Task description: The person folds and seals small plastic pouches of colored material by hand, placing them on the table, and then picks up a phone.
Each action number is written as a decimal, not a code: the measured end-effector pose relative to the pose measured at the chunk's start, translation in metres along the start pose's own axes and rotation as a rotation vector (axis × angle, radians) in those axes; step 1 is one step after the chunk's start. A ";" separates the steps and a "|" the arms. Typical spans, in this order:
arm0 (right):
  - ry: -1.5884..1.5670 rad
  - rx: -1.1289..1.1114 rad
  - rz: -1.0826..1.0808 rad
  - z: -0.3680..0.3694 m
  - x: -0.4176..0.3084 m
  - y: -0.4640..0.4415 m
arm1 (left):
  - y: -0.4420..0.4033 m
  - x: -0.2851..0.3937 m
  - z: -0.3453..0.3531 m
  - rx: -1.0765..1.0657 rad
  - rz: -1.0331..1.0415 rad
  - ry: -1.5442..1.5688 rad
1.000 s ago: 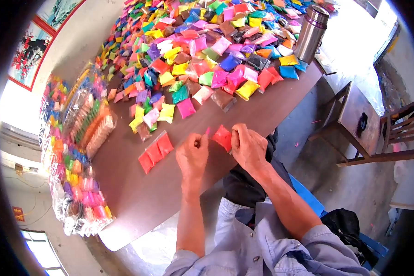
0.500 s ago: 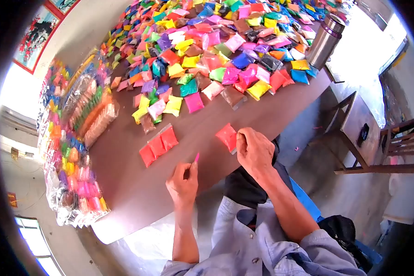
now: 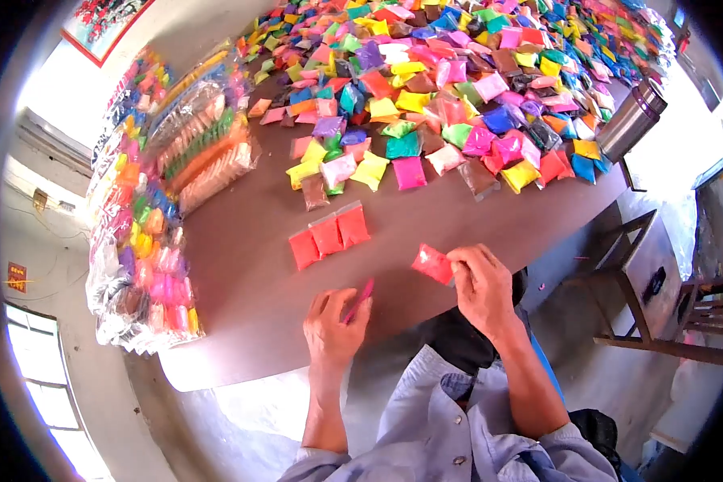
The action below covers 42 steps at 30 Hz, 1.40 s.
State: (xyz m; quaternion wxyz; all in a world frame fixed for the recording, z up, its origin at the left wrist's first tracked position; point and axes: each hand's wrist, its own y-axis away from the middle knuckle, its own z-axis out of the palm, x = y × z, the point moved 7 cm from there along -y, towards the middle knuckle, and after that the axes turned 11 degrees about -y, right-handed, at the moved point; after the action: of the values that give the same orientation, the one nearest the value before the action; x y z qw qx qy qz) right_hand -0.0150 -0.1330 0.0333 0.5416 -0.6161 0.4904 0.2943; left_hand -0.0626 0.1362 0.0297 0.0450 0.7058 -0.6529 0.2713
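Observation:
My right hand (image 3: 482,285) pinches the edge of a small red packet (image 3: 433,263) just above the table. My left hand (image 3: 333,320) has its fingers curled around a slim pink stick-like tool (image 3: 361,299), whose tip points up; its exact kind cannot be made out. Beyond my left hand lies a strip of joined red packets (image 3: 327,234), flat on the brown table (image 3: 257,297). The two hands are apart, near the front edge.
A large heap of colourful packets (image 3: 410,145) covers the back of the table. Bagged bundles of packets (image 3: 161,273) line the left side. A steel flask (image 3: 633,120) stands at the right edge. A wooden stool (image 3: 631,281) is on the floor at right.
The whole view has shifted, so the table sits lower and further right. My left hand has turned, showing more of the pink tool. The red packet stays in my right hand, now tilted differently.

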 end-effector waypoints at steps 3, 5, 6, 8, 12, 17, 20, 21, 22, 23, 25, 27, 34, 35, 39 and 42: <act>0.030 -0.225 -0.124 0.025 -0.017 0.006 | -0.006 0.023 -0.016 0.061 0.125 -0.020; 0.024 -0.308 -0.150 0.036 -0.032 0.007 | -0.010 0.036 -0.018 0.006 0.133 0.129; 0.018 -0.386 -0.176 0.043 -0.042 0.008 | -0.010 0.041 -0.021 0.008 0.130 0.127; -0.020 -0.425 -0.179 0.049 -0.052 0.009 | -0.010 0.057 -0.019 -0.078 0.227 0.179; -0.107 -0.462 -0.156 0.051 -0.056 0.009 | -0.002 0.051 -0.004 -0.367 0.081 0.327; -0.435 -0.413 0.269 0.048 -0.034 0.016 | 0.003 0.039 -0.001 -0.340 -0.133 0.451; -0.683 -0.399 0.527 0.057 -0.010 0.032 | 0.005 0.032 0.000 -0.277 -0.160 0.554; -0.684 -0.394 0.521 0.058 -0.005 0.035 | 0.007 0.034 0.001 -0.266 -0.165 0.557; -0.679 -0.383 0.530 0.058 0.003 0.035 | 0.006 0.037 0.002 -0.252 -0.165 0.563; -0.672 -0.368 0.536 0.054 0.006 0.034 | 0.005 0.042 0.001 -0.249 -0.147 0.568; -0.558 -0.363 0.503 0.047 0.000 0.028 | 0.002 0.049 0.008 -0.323 -0.213 0.573; -0.504 -0.337 0.462 0.039 -0.004 0.021 | -0.003 0.061 0.010 -0.349 -0.202 0.594; -0.412 -0.182 0.218 0.008 0.003 0.000 | -0.026 0.095 0.040 -0.394 -0.223 0.796; -0.453 -0.147 0.291 0.007 0.010 -0.002 | -0.030 0.099 0.044 -0.333 -0.217 0.783; -0.604 -0.076 0.415 0.002 0.034 -0.007 | -0.045 0.116 0.058 -0.200 -0.176 0.895; -0.648 0.015 0.332 0.004 0.062 -0.013 | -0.051 0.114 0.075 -0.164 -0.130 0.819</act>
State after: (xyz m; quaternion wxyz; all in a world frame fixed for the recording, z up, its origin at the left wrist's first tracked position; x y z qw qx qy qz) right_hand 0.0192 -0.1481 -0.0182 0.6185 -0.3988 0.3886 0.5545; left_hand 0.0104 0.0095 0.0312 0.3736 0.5736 -0.5546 0.4730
